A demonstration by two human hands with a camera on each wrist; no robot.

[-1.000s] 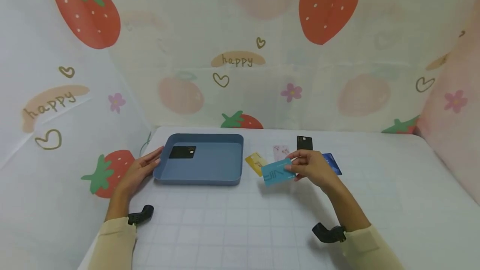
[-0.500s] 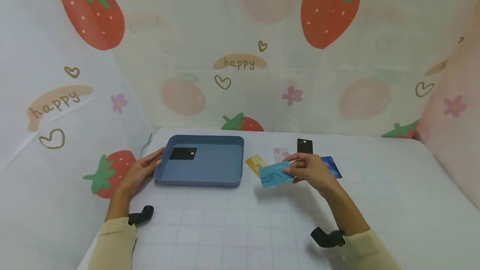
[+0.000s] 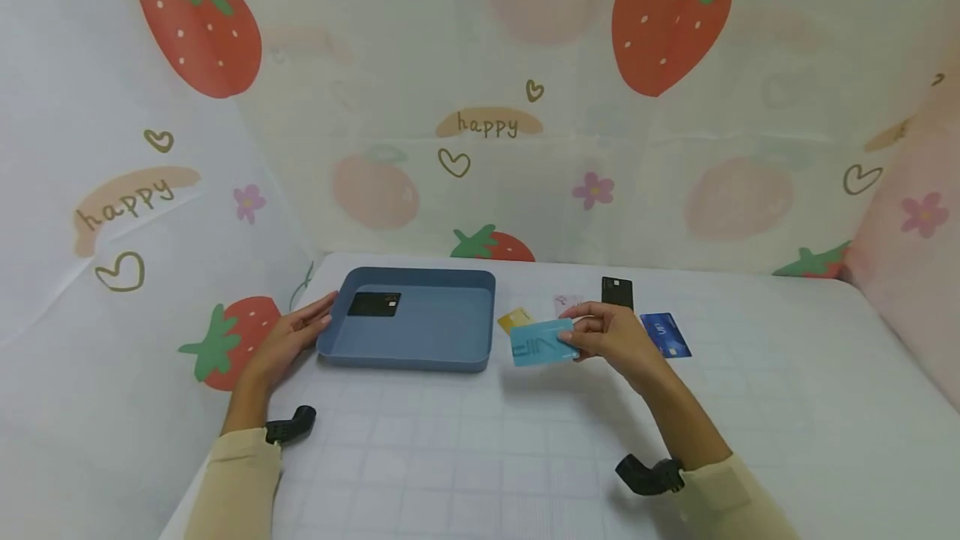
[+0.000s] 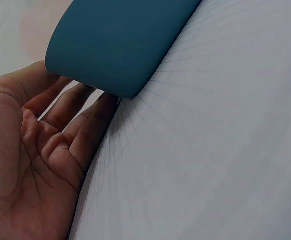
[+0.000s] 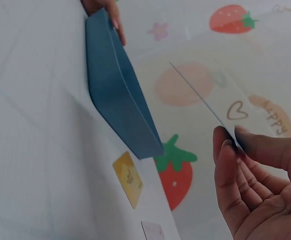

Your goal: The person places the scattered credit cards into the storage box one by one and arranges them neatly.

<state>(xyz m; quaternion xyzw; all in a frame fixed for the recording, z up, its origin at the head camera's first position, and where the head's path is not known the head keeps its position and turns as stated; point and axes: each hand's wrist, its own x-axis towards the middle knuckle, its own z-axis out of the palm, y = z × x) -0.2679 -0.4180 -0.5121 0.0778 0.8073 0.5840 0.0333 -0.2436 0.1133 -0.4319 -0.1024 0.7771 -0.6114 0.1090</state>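
My right hand (image 3: 618, 342) pinches a light-blue card (image 3: 542, 342) by its right end, between thumb and fingers. The card is above the table, right of the blue tray (image 3: 420, 361); in the right wrist view the card (image 5: 198, 95) appears edge-on. My left hand (image 3: 288, 344) rests against the tray's left side with its fingers extended, and in the left wrist view the fingers of the left hand (image 4: 55, 135) touch the tray's wall (image 4: 115, 45). Inside the tray, at the upper left, lies a black card (image 3: 375, 304).
Right of the tray lie a yellow card (image 3: 514, 320), partly covered by the held card, and a pale pink-patterned card (image 3: 567, 303). A second black card (image 3: 617, 291) and a dark blue card (image 3: 666, 335) lie near my right hand. A strawberry-print curtain (image 3: 555, 107) stands behind the table.
My right hand has moved the light-blue card slightly left, closer to the tray, and turned it more level. The left hand stays at the tray's side. The head view has shifted slightly.
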